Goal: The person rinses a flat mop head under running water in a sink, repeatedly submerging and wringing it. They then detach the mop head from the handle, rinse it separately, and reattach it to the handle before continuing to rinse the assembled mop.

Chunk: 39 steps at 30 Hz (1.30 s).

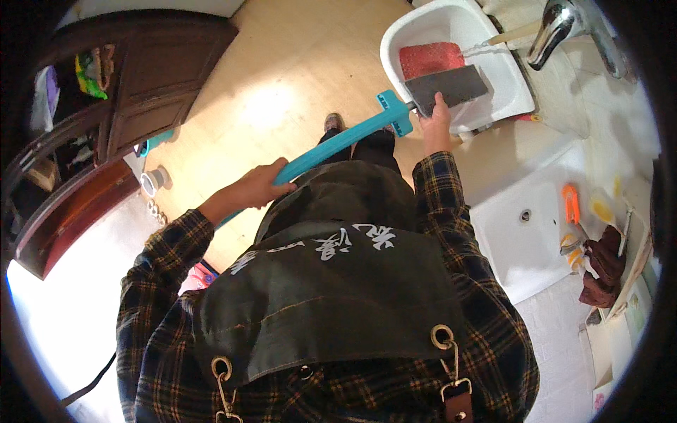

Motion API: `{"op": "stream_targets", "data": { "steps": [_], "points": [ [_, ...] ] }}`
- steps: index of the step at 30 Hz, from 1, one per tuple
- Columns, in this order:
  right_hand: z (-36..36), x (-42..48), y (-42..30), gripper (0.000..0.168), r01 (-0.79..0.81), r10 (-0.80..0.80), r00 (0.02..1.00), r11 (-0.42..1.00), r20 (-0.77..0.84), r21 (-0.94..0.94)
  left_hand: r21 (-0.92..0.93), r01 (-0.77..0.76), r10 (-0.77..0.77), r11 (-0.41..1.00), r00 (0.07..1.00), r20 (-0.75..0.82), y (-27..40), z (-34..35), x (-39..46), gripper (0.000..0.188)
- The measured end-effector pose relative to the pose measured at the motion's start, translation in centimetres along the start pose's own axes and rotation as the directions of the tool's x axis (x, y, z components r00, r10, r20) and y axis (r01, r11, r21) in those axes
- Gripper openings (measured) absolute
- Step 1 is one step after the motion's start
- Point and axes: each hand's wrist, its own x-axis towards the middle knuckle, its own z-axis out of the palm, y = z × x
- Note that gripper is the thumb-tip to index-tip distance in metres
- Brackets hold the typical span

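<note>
My left hand point(259, 185) is closed around a long teal plastic handle point(338, 140), which slants up to the right and carries a crosspiece near its far end. A short dark shaft joins it to a grey rectangular plate point(449, 87), perhaps a flat mop head. My right hand point(438, 119) grips the plate's near edge, thumb on top. The plate lies over a white washbasin point(500, 108) and partly covers a red textured pad or cloth point(431, 57) inside it. Water appears to run in at the basin's right side.
A chrome faucet point(552, 34) stands at upper right. Below is a second white basin point(521, 227) with a drain, beside an orange-handled object point(570, 203) and a brown cloth point(603, 267). Dark wooden cabinets point(158, 69) stand left; white containers point(154, 182) are on the floor.
</note>
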Motion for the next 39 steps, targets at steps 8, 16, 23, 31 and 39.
{"op": "stream_targets", "data": {
  "steps": [8, 16, 23, 31, 39],
  "points": [
    [-1.9, -1.4, 0.2, 0.034, 0.209, -0.150, 0.972, 0.900, 0.179, -0.383, -0.232, 0.088, -0.054, 0.969, 0.987, 0.151, 0.0, -3.2, -1.2, 0.042],
    [-2.7, -2.2, -2.4, 0.041, 0.615, -0.401, 0.781, 0.633, 0.479, -0.471, -0.647, 0.430, -0.042, 0.629, 0.850, 0.525, -5.7, -4.9, -5.9, 0.056],
    [-0.5, 0.5, -2.8, 0.034, 0.048, -0.062, 0.997, 0.966, -0.045, -0.254, -0.638, 0.461, -0.111, 0.617, 0.854, 0.508, -6.9, -2.7, -7.4, 0.041],
    [-3.4, -2.8, -0.5, 0.055, 0.788, -0.440, 0.394, -0.290, 0.807, -0.543, 0.280, 0.133, -0.097, 0.951, 0.986, -0.139, -5.8, -1.6, -8.3, 0.043],
    [0.7, -2.3, 1.3, 0.042, 0.052, -0.056, 0.989, 0.998, -0.135, -0.028, 0.622, 0.181, 0.100, 0.762, 0.915, -0.390, -5.0, -1.6, -8.2, 0.030]
  ]
}}
